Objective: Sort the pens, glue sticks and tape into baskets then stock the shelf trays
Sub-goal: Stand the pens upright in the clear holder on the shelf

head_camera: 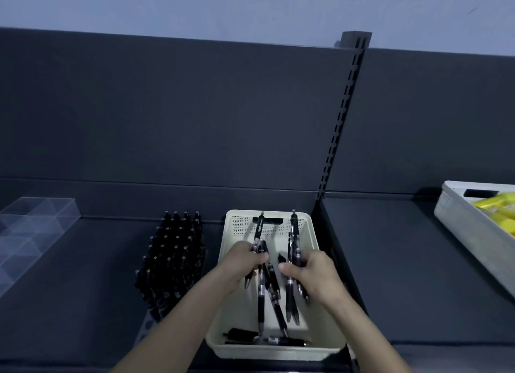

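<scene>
Black pens fill both hands of a person working over a cream basket (278, 354) on a dark shelf (390, 261). The left hand (245, 261) grips a few pens (257, 233), its fingers curled round the barrels; the right hand (315, 272) grips another bunch (294, 233) the same way, thumb pressed to the side. Both bunches hang above the middle of the basket, their ends reaching toward its perforated far wall. More loose pens (278, 340) lie crosswise on the basket floor against the near wall.

The basket's right rim sits at the seam between two shelf bays, at the foot of a slotted upright (342, 122), and its near wall lies close to the shelf's front edge. Just beside its left wall, across a narrow gap, a block of upright pens (175, 255) stands packed in rows. Bare shelf separates that block from a clear divided tray (33, 225) at the far left. To the right, a wide stretch of bare shelf runs to a grey basket (459, 225) at the frame's edge, holding yellow items (498, 205) too blurred to name.
</scene>
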A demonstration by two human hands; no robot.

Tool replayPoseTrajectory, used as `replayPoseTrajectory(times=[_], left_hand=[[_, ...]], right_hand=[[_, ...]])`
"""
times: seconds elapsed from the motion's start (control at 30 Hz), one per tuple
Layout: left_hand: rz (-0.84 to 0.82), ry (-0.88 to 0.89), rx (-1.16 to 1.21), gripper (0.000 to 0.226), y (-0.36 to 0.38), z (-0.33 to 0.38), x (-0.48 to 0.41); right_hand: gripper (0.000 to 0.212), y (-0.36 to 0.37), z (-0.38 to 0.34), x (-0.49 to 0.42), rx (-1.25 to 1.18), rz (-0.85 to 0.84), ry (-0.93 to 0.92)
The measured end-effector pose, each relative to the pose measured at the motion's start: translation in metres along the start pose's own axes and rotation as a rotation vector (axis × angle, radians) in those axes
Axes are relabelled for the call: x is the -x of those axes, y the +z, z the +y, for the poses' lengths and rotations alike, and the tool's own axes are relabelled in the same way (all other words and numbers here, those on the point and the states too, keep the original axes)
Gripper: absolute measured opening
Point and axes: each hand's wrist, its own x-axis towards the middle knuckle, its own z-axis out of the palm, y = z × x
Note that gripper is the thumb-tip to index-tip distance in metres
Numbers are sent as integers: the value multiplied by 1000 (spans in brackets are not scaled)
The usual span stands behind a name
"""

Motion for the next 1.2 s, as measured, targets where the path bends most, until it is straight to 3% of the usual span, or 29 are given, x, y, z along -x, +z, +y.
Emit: replayPoseTrajectory(times=[0.07, 0.17, 0.3, 0.43, 0.6, 0.73, 1.1, 1.2], left_hand=[[1, 88, 32, 14, -1, 11, 19], [-60, 203, 80, 7, 2, 29, 48], [-22, 308, 120, 6, 9, 41, 74], [-34, 286, 231, 21, 11, 37, 96], [17, 193, 431, 14, 2, 22, 119], [45, 163, 536, 12, -13, 15, 134], [145, 252, 445, 18, -98, -21, 163], [184, 230, 363, 17, -135, -40, 171]], right_hand=[[26, -9, -3, 8, -85, 30, -49], [23, -20, -10, 19, -198, 35, -126], [24, -26, -22, 38, -305, 8, -213], [41, -20, -25, 54, -276, -9, -278], [34, -5, -31, 71, -286, -104, -306], [15, 13, -40, 80, -290, -180, -328], [9, 68, -66, 95, -293, -250, -335], [19, 95, -78, 101, -305, -256, -332]])
